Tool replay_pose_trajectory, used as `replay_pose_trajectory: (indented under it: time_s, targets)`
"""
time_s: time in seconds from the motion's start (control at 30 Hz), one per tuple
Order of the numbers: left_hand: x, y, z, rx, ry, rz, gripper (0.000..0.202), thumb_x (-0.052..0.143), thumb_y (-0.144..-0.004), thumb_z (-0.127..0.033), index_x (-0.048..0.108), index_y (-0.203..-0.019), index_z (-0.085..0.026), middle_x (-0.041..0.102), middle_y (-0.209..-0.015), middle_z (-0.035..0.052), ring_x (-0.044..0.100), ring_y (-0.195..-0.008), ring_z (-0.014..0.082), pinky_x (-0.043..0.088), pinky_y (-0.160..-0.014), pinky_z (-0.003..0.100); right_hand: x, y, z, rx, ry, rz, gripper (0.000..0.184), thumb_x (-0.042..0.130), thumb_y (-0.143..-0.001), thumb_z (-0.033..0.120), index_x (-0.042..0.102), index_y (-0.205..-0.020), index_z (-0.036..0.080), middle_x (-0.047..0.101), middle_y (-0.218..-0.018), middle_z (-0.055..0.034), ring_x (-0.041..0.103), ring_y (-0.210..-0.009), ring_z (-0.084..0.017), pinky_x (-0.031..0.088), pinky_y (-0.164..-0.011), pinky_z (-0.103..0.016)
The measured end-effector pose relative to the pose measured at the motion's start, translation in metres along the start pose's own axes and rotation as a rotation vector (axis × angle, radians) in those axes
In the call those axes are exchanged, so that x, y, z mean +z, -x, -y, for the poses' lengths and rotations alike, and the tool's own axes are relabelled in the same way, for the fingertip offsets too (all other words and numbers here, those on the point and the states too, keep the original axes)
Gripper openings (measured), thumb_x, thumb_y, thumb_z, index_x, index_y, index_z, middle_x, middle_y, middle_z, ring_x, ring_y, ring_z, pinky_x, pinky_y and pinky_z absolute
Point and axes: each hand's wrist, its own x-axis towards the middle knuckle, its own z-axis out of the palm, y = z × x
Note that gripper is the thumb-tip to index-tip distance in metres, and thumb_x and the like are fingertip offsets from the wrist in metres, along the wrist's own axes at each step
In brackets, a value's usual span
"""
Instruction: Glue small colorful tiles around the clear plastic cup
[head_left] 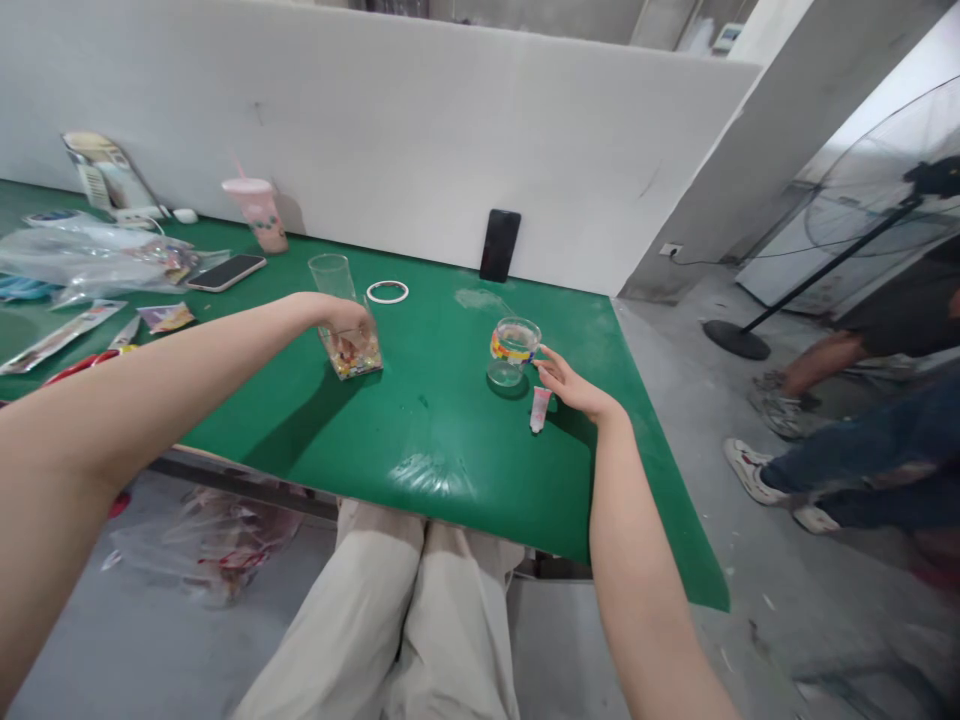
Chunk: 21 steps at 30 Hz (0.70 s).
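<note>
My left hand (351,326) reaches down into a clear open-topped plastic box (330,272), its fingers curled low inside. Small multicoloured pieces (358,362) cover the bottom of that box; whatever is between the fingertips is too small to make out. To the right stands a clear glass cup (506,376) with a band of red, orange, yellow and blue pieces around its upper part. My right hand (564,382) rests beside the cup, fingers apart, fingertips at its right side. Just below those fingers lies a small pink-and-white tube (540,408).
Behind the box lies a white ring (387,292). A black phone (499,245) leans on the white partition. Further left are a pink tumbler (259,215), another phone (226,272), plastic bags (97,250) and red-handled scissors (90,365). A person's legs (847,470) and a fan show at right.
</note>
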Motion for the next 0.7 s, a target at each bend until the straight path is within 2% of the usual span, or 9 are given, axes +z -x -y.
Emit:
replay_pose_trajectory:
  time_s: [0.1,0.2,0.37,0.47,0.57,0.7]
  targets:
    - [0.003,0.006,-0.006,-0.087,0.097,0.114,0.015,0.072,-0.055,-0.029,0.067,-0.056,-0.015,0.067,-0.065,0.0152,0.066,-0.078,0.0331,0.049,-0.078,0.045,0.0,-0.001,-0.004,-0.016,-0.002,-0.001,0.076,0.053,-0.08,0.058,0.025,-0.144,0.028,0.047,-0.141,-0.0095,0.043,-0.132,-0.02,0.033,-0.108,-0.047]
    - [0.005,0.008,-0.008,-0.115,0.198,0.149,0.013,0.073,-0.053,-0.025,0.066,-0.056,-0.014,0.068,-0.066,0.0147,0.066,-0.08,0.0321,0.049,-0.078,0.042,0.0,-0.002,-0.006,-0.01,0.003,0.005,0.079,0.054,-0.079,0.059,0.024,-0.144,0.026,0.046,-0.142,-0.011,0.041,-0.133,-0.02,0.032,-0.109,-0.045]
    - [0.006,0.002,-0.001,-0.102,0.206,0.128,0.011,0.071,-0.051,-0.022,0.063,-0.052,-0.014,0.065,-0.06,0.0121,0.066,-0.075,0.0302,0.05,-0.076,0.043,-0.001,-0.001,-0.003,-0.016,-0.01,-0.001,0.077,0.055,-0.078,0.058,0.026,-0.143,0.028,0.047,-0.141,-0.0094,0.041,-0.133,-0.021,0.033,-0.109,-0.048]
    - [0.002,-0.002,0.004,-0.024,0.169,0.105,0.013,0.072,-0.047,-0.024,0.062,-0.05,-0.017,0.065,-0.058,0.0097,0.066,-0.071,0.0306,0.051,-0.073,0.046,-0.003,0.0,-0.001,-0.005,0.002,0.017,0.081,0.055,-0.078,0.059,0.023,-0.144,0.026,0.045,-0.142,-0.0108,0.04,-0.134,-0.021,0.031,-0.11,-0.046]
    - [-0.004,0.003,0.003,0.035,0.083,0.047,0.013,0.071,-0.045,-0.023,0.062,-0.052,-0.018,0.065,-0.058,0.0082,0.065,-0.069,0.0299,0.051,-0.071,0.047,-0.003,0.001,0.0,0.006,0.006,0.027,0.081,0.054,-0.078,0.06,0.022,-0.145,0.026,0.044,-0.143,-0.0106,0.04,-0.134,-0.02,0.03,-0.111,-0.045]
    - [-0.013,0.015,-0.002,0.034,-0.023,-0.022,0.012,0.069,-0.047,-0.023,0.059,-0.052,-0.018,0.059,-0.051,0.0051,0.064,-0.065,0.028,0.05,-0.074,0.047,-0.002,0.0,-0.002,0.009,-0.006,0.024,0.084,0.054,-0.077,0.061,0.022,-0.145,0.024,0.044,-0.143,-0.0121,0.039,-0.134,-0.02,0.031,-0.111,-0.044]
